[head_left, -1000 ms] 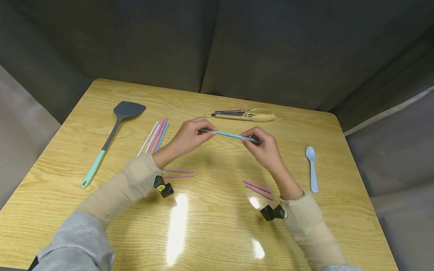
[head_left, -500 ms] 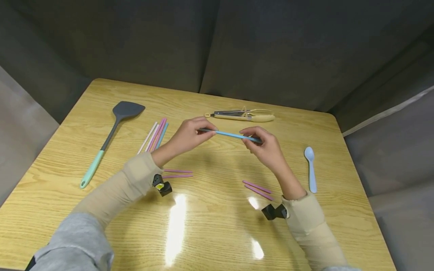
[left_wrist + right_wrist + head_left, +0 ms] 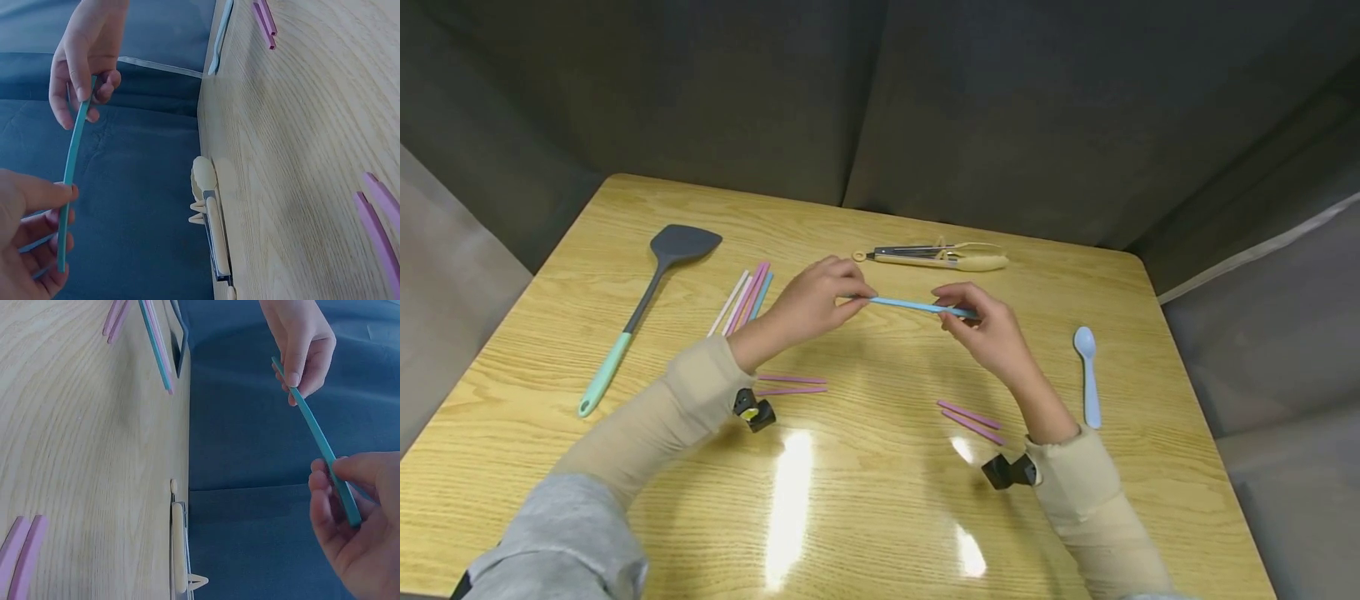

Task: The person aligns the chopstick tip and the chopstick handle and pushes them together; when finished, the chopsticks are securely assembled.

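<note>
A slim, square-edged blue stick (image 3: 904, 303) is held up above the table between my two hands, tilting slightly down to the right. My left hand (image 3: 814, 302) pinches its left part between thumb and fingers. At the other end my right hand (image 3: 989, 332) holds it, with the thumb (image 3: 359, 467) on top and curled fingers beneath in the right wrist view. The middle of the blue stick shows bare between the hands. In the left wrist view it looks slightly bowed.
Two pink sticks (image 3: 793, 389) lie below my left hand and two pink sticks (image 3: 972, 420) below my right. Left are a bundle of sticks (image 3: 741, 302) and a spatula (image 3: 658, 279). Yellow tongs (image 3: 932, 255) lie behind my hands; a light-blue spoon (image 3: 1088, 375) lies right.
My left hand has shifted slightly left and down with the blue stick. The right hand's fingers have moved a little along their end. Everything on the table lies as before.
</note>
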The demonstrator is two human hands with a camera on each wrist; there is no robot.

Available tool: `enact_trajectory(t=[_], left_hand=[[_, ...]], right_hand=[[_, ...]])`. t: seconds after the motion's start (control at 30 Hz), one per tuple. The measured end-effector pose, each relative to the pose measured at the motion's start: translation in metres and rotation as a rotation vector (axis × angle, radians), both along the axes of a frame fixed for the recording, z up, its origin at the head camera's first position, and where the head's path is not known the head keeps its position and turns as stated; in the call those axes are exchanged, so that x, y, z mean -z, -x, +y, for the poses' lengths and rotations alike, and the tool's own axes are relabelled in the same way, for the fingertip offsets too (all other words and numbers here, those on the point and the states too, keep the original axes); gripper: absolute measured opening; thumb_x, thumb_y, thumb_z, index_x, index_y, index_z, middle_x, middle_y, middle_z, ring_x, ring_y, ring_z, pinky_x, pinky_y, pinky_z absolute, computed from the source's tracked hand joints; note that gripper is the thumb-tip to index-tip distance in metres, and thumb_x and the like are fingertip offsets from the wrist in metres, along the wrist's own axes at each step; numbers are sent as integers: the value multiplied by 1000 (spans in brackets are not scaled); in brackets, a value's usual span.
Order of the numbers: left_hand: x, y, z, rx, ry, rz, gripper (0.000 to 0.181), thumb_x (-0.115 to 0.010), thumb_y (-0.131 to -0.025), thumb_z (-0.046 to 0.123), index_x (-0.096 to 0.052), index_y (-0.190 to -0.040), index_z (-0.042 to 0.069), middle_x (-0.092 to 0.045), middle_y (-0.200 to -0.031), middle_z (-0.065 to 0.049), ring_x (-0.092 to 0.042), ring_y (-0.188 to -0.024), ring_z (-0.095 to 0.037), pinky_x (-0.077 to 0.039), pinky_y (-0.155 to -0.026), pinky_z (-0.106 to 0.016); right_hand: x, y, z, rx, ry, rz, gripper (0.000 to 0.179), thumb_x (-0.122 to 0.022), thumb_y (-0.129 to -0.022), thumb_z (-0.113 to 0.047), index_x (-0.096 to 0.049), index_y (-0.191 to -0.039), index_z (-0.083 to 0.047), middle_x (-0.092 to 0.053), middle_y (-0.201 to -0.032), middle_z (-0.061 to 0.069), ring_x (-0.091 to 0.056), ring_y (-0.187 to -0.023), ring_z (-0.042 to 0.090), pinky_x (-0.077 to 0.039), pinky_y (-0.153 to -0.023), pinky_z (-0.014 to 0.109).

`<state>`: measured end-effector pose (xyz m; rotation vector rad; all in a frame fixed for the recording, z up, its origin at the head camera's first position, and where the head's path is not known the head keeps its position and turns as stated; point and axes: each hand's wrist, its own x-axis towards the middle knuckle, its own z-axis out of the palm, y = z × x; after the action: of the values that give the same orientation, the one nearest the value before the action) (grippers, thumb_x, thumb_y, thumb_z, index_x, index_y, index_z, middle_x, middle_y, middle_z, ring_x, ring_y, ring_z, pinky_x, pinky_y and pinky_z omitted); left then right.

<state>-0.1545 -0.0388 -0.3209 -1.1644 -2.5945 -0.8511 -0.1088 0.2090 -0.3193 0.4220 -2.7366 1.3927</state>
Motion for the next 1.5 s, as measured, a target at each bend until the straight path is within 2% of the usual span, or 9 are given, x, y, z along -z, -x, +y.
enact_trajectory(t=[0.13, 0.27, 0.37, 0.5, 0.63, 0.87, 1.07, 1.27, 1.5], left_hand=[[3, 1, -5, -46, -11, -25, 14, -63, -84, 15, -70, -94, 9, -60, -90, -1, -52, -85, -17, -44, -73, -29], [10, 3, -14, -98, -65, -112, 13, -62, -84, 12, -70, -94, 8, -60, -86, -1, -52, -77, -14, -44, -65, -26], [17, 5, -22, -136, -117, -173, 14, -61, -84, 9, -69, -95, 5, -59, -84, -3, -52, -73, -14, -44, -61, -26], [25, 8, -34, -201, -144, -214, 16, -59, -84, 8, -68, -97, 3, -56, -78, -4, -48, -68, -16, -43, -72, -35], [33, 10, -46, -252, -118, -211, 18, -58, -85, 6, -66, -100, 2, -53, -74, -5, -44, -65, -18, -39, -73, -38], [46, 11, -66, -319, -81, -234, 16, -57, -84, 1, -60, -98, -3, -49, -74, -8, -43, -61, -18, -39, -55, -29], [58, 13, -77, -364, -35, -257, 11, -54, -82, -4, -56, -93, -6, -45, -67, -8, -39, -52, -15, -37, -47, -26], [72, 14, -83, -403, -8, -281, 10, -52, -82, -3, -56, -91, -6, -47, -65, -8, -41, -50, -16, -36, -44, -26], [84, 13, -85, -426, 77, -322, 10, -55, -82, -2, -54, -91, -6, -52, -74, -13, -45, -59, -20, -40, -50, -28]], right_hand=[[3, -3, 12, 37, -16, 7, 35, -56, -88, -9, -50, -123, -10, -61, -103, 12, -58, -83, 18, -46, -72, 26], [9, -9, 29, 65, -21, 1, 36, -55, -89, -13, -49, -124, -8, -62, -102, 14, -57, -82, 17, -45, -72, 24], [16, -14, 41, 60, -69, -42, 33, -54, -90, -14, -51, -122, -6, -61, -101, 13, -57, -84, 19, -46, -71, 25], [31, -21, 55, 14, -162, -123, 28, -53, -90, -11, -54, -117, -3, -61, -98, 12, -56, -86, 23, -47, -73, 32], [49, -26, 65, -54, -245, -176, 24, -54, -88, -5, -57, -112, 0, -61, -94, 12, -56, -84, 24, -47, -73, 36], [71, -36, 71, -138, -322, -209, 17, -58, -86, -5, -62, -102, -2, -60, -87, 5, -55, -76, 17, -47, -63, 28], [77, -41, 70, -188, -314, -263, 15, -62, -82, -5, -62, -97, -2, -56, -83, 1, -51, -73, 14, -45, -59, 24], [81, -42, 68, -212, -353, -260, 15, -64, -80, -4, -62, -95, -2, -53, -79, 0, -47, -70, 11, -42, -59, 23], [84, -43, 69, -210, -389, -285, 16, -64, -80, -4, -61, -95, -2, -51, -78, 0, -44, -70, 12, -40, -60, 24]])
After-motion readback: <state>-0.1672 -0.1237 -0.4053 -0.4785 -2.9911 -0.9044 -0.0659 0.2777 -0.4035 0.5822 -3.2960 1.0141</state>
